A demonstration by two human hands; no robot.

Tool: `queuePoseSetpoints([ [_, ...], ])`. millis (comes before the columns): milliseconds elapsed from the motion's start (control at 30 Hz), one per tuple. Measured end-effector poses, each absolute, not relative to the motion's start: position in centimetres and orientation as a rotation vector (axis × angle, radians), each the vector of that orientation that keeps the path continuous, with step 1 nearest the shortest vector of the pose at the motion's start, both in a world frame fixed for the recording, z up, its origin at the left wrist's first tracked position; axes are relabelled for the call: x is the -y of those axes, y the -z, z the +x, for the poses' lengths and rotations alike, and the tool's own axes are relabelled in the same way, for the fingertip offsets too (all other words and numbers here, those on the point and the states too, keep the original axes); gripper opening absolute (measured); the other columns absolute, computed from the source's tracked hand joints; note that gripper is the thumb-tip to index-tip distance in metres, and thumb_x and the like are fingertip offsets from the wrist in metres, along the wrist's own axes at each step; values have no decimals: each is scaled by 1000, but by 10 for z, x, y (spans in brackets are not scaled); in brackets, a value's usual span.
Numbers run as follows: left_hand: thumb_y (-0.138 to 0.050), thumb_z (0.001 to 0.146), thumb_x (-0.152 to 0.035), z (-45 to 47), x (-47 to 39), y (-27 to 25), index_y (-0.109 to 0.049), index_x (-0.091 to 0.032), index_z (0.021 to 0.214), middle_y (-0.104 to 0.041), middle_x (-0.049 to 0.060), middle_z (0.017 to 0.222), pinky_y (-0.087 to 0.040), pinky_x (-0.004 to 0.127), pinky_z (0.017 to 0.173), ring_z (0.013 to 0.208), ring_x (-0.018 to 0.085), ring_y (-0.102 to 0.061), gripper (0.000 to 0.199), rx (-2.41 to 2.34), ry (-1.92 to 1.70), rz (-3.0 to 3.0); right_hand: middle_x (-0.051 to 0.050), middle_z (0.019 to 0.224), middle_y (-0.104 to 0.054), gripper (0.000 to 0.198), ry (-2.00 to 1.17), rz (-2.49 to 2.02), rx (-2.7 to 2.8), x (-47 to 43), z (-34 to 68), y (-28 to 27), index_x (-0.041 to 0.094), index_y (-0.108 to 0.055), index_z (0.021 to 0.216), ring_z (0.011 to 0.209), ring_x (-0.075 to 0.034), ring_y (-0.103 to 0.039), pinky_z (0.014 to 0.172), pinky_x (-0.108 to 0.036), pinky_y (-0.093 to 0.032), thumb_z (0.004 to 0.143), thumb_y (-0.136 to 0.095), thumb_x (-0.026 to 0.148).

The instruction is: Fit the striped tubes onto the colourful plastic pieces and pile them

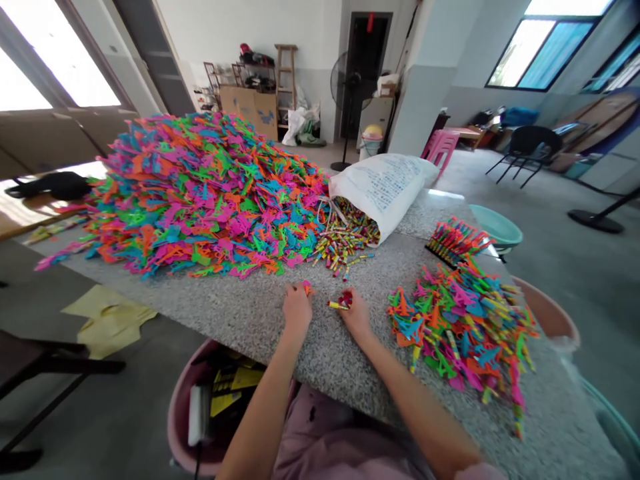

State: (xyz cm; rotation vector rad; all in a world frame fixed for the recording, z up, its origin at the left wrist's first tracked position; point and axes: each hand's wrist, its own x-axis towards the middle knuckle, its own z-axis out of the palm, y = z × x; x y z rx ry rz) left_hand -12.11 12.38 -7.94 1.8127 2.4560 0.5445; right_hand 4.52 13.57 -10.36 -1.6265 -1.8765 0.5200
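Note:
Over the speckled stone table, my left hand is closed on a small orange and pink plastic piece. My right hand, closed as well, grips several short printed tubes in red and yellow; its fingers partly hide them. The hands are apart. Beyond them rises a large heap of flat plastic pieces in pink, orange, green and blue. Similar loose tubes spill from the mouth of a white woven sack. To the right lies a smaller pile of plastic pieces joined to tubes.
A black rack of upright pieces stands behind the right pile. Basins sit beyond the table's right edge. A pink tub with dark and yellow items is below the front edge, at left. Yellow sheets lie at the left.

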Motion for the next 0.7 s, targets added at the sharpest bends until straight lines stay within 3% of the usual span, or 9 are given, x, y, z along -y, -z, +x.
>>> queuePoseSetpoints([
  [133,-53,86,-24,-131,-112,78,-59,-15,111,-56,14,102,-48,34,74,87,25,-60,28,-2416,-477,1898,-10,96,-66,40,-458,-1672,1967,-133,58,88,18,-52,117,81,-21,-64,68,-28,-42,80,-48,3],
  [233,-58,84,-35,-138,-100,77,-60,-20,113,-56,12,106,-47,35,82,97,26,-56,33,-2374,-449,1992,-12,97,-63,37,-427,-1687,2046,-131,76,73,17,-54,108,84,-22,-62,71,-29,-40,79,-46,-3],
  [333,-60,82,-44,-138,-89,78,-62,-19,110,-57,13,105,-46,39,86,98,28,-54,37,-2312,-480,2073,-13,97,-61,31,-421,-1706,2085,-131,91,63,15,-53,104,85,-22,-60,71,-29,-39,78,-48,-2],
  [433,-54,87,-36,-136,-82,80,-62,-18,109,-59,13,101,-47,38,84,93,27,-57,29,-2283,-555,2082,-8,94,-60,26,-476,-1635,2172,-130,95,60,18,-53,99,85,-20,-59,72,-27,-39,77,-55,5],
  [567,-39,92,-25,-138,-78,83,-58,-18,118,-63,12,100,-49,36,80,88,24,-62,32,-2249,-930,1885,-3,93,-61,28,-580,-1465,2300,-124,87,64,22,-55,90,94,-19,-55,78,-25,-39,69,-64,5],
  [700,-45,89,-30,-142,-67,82,-65,-19,104,-68,9,92,-50,36,78,84,21,-64,27,-2075,-1337,1469,-6,91,-61,27,-657,-1441,2233,-116,81,70,20,-54,89,97,-23,-52,81,-29,-38,71,-58,1],
])
